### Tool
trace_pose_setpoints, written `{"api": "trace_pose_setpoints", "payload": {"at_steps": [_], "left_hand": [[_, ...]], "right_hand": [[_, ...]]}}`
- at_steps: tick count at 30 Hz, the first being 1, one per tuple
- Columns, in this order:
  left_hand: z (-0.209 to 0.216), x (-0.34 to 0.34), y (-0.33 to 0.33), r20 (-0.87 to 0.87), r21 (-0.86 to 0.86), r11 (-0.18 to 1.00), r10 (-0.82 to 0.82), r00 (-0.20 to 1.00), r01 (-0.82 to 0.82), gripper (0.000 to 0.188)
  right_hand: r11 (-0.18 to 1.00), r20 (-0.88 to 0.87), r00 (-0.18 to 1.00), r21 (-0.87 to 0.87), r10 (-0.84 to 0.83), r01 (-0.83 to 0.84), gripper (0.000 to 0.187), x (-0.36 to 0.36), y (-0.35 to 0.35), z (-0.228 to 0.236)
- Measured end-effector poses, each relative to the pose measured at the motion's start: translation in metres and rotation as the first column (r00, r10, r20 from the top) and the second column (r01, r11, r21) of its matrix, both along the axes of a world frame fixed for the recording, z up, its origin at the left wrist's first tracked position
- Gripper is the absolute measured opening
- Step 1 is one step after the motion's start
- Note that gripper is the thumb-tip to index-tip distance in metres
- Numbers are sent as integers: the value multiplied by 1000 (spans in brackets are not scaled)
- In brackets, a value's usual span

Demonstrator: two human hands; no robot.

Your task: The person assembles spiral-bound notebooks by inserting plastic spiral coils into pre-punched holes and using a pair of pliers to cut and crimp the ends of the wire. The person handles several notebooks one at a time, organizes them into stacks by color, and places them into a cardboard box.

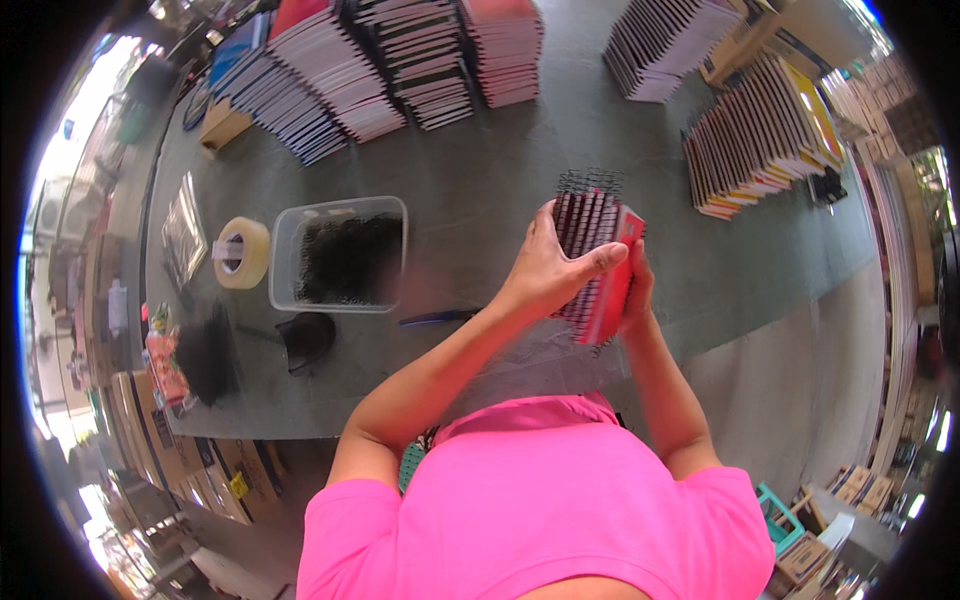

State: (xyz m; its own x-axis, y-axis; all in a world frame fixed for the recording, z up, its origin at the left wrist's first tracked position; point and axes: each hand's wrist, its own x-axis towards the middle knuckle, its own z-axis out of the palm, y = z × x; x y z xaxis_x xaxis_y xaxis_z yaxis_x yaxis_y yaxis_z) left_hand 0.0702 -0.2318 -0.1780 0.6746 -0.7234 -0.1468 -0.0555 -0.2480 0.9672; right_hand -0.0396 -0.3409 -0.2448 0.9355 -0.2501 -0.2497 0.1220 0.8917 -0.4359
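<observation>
Between my two hands I hold a small stack of red spiral-bound notebooks [610, 290], upright above the table, with dark wire coils sticking out at top and bottom. My left hand [553, 262] grips the stack from the left, its thumb laid across toward the red cover. On the other side my right hand [640, 286] is closed against the red cover, its fingers partly hidden behind the stack. Left of my forearm stands a clear plastic tub [405, 255] with a mass of small black pieces too fine to make out. A blue-handled tool [435, 318] lies near my left forearm.
Notebook stacks line the far edge: blue [285, 115], white-edged [335, 75], black [418, 65] and red [503, 50]. More stand at far right, purplish [665, 45] and yellow-orange [755, 140]. A tape roll [241, 253] and a black cup-like object [306, 340] sit at left.
</observation>
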Motion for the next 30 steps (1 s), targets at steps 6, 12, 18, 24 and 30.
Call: {"api": "trace_pose_setpoints", "payload": {"at_steps": [6,12,18,24,30], "left_hand": [[18,23,36,331,288,956,-55,942,-45,116],[15,89,109,-129,-280,957,38,991,-73,119],[25,123,172,40,-245,963,123,992,-109,109],[-3,117,183,55,-358,921,185,981,-153,124],[47,111,184,522,-197,948,317,792,-250,111]], "right_hand": [[999,43,998,35,37,-39,56,46,26,-17],[857,-3,975,-475,224,-199,68,111,54,39],[597,278,935,-797,221,96,95,162,105,50],[549,379,884,-817,274,180,111,168,122,36],[521,304,917,-843,258,133,112,168,117,21]]}}
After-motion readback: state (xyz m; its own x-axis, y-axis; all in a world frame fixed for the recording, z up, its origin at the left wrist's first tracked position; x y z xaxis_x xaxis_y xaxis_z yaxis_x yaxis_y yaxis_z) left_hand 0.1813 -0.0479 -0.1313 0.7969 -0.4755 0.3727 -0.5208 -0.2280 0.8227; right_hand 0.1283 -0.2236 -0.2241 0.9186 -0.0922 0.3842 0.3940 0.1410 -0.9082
